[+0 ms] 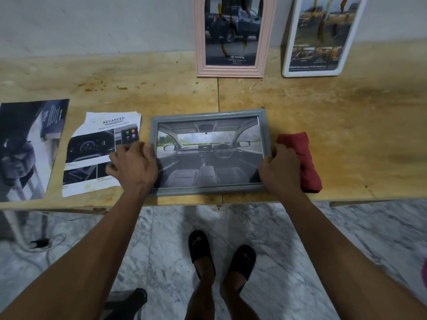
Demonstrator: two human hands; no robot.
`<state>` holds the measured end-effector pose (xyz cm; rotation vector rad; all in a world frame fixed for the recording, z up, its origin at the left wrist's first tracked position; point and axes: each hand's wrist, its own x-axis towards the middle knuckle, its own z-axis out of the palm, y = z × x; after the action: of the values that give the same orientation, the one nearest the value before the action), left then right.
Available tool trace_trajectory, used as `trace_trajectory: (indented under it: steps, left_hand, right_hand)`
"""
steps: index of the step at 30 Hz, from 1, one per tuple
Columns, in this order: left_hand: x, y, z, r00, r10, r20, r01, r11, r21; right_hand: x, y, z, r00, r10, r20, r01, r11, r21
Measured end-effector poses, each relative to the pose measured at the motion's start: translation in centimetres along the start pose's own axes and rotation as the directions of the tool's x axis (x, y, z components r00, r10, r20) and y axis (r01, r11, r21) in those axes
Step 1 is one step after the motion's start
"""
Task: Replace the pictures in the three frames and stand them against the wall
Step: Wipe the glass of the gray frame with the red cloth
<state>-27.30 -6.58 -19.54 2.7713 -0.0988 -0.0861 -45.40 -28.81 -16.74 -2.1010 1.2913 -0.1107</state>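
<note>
Against the pale plastered wall at the far side, a pink arched wooden frame and a white round-cornered frame stand upright on the stained plywood tabletop, each holding a car picture. So two of three look done, and the last one is under your hands.

That last one, the grey rectangular frame with the car-interior picture, lies flat, face up, at the table's near edge, directly in front of you. Its long axis runs left to right, parallel to the wall. Your left hand curls over its left short edge and your right hand grips the right short edge, so both hands hold the frame and neither is nearer than the other.

The wall lies straight ahead, far beyond the frame, with bare wall to the left of the pink frame (the likeliest spot, by my judgement). To stand it there you would tip the far long edge up and carry it forward and a little left.

Loose printed car brochure pages lie just left of the frame, touching your left fingers; a folded red cloth sits beside your right hand.
</note>
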Motion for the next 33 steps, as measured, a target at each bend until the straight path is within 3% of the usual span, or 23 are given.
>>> trace_trajectory:
  steps: [5,13,16,19,25,30,33]
  left_hand:
    - [-0.7,-0.2,-2.8,1.000,-0.017,-0.011,0.016,0.998,-0.054]
    - [0.4,0.0,-1.7,0.991,-0.125,0.051,0.131,0.978,-0.161]
    - [-0.1,0.4,-2.1,0.990,-0.128,0.060,0.139,0.953,-0.270]
    - [-0.6,0.7,-4.1,0.979,-0.153,0.137,0.200,0.861,-0.467]
    - [-1.0,1.9,-11.6,0.950,-0.268,0.157,0.297,0.633,-0.715]
    - [-1.6,2.6,-17.9,0.938,-0.311,0.150,0.294,0.491,-0.820]
    - [-1.4,2.5,-20.6,0.948,-0.289,0.137,0.266,0.477,-0.838]
  right_hand:
    - [0.1,-2.0,-0.3,0.999,0.037,0.028,-0.041,0.988,0.150]
    - [0.9,-1.8,0.4,0.988,0.130,0.084,-0.150,0.938,0.313]
    - [0.8,-1.0,0.8,0.982,0.153,0.114,-0.185,0.906,0.382]
    - [0.3,-1.4,-0.2,0.984,0.162,0.076,-0.179,0.884,0.432]
    - [-2.6,-5.6,-5.4,0.998,0.056,0.026,-0.061,0.854,0.516]
    - [-3.9,-9.1,-7.9,0.999,0.016,0.043,-0.040,0.762,0.646]
    - [-3.3,-11.2,-8.6,0.995,-0.027,0.098,-0.048,0.724,0.689]
